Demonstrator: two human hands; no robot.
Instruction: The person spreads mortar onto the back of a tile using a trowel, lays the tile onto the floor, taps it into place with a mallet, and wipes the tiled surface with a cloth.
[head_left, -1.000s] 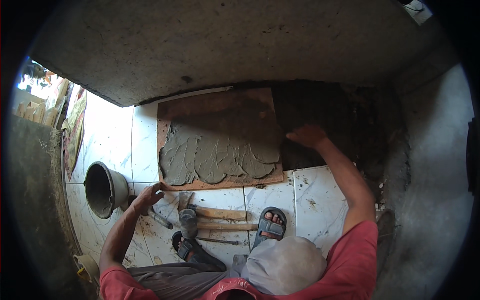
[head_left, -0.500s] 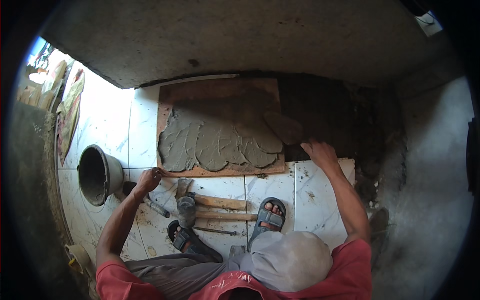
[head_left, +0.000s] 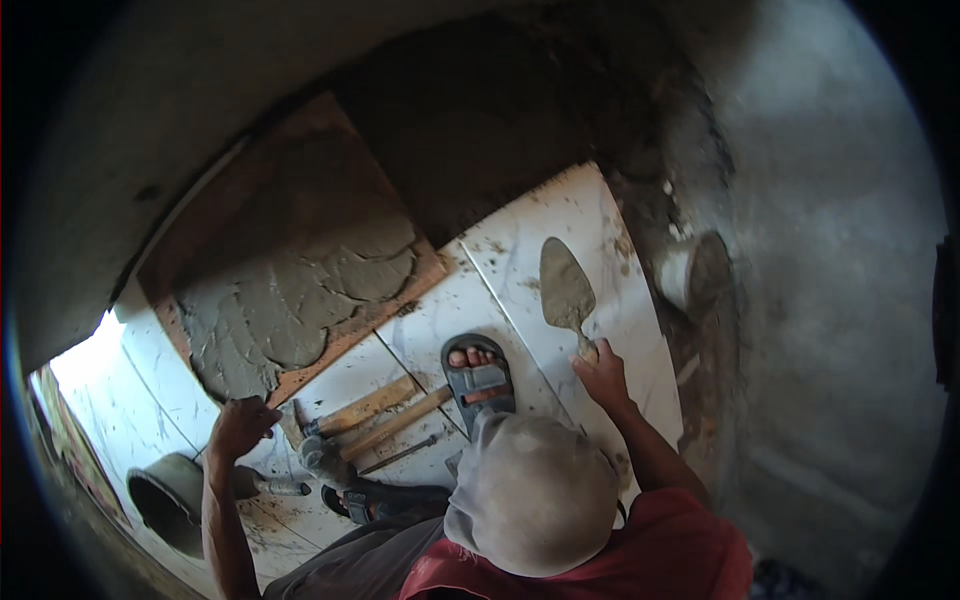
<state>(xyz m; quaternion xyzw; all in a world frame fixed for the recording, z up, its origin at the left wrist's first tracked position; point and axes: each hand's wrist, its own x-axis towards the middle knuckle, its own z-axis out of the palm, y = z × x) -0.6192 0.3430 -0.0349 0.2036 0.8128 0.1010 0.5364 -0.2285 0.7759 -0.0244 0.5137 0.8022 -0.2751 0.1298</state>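
- While my right hand (head_left: 602, 378) is gripping the trowel (head_left: 567, 287) by its handle, fingers curled round it, the smeared blade is pointing away from me, its tip leaning slightly left.
- My left hand (head_left: 242, 430) is resting at the near left corner of the brown tile (head_left: 428, 273), fingers bent; I cannot tell whether they are pinching the edge or only touching it.
- The brown tile is lying left of the trowel, its long axis slanting from my left hand up toward the right; that hand is the nearer one, the blade being well apart from the right corner.
- Grey mortar (head_left: 270, 310) is covering much of the tile, leaving a bare strip along the near edge.
- White floor tiles (head_left: 530, 215) are giving the blade room; dark ground (head_left: 470, 120) is lying beyond the tile's right edge.
- Two wooden-handled tools (head_left: 370, 404) are crowding the near side, and a concrete wall (head_left: 170, 120) is bounding the far side.
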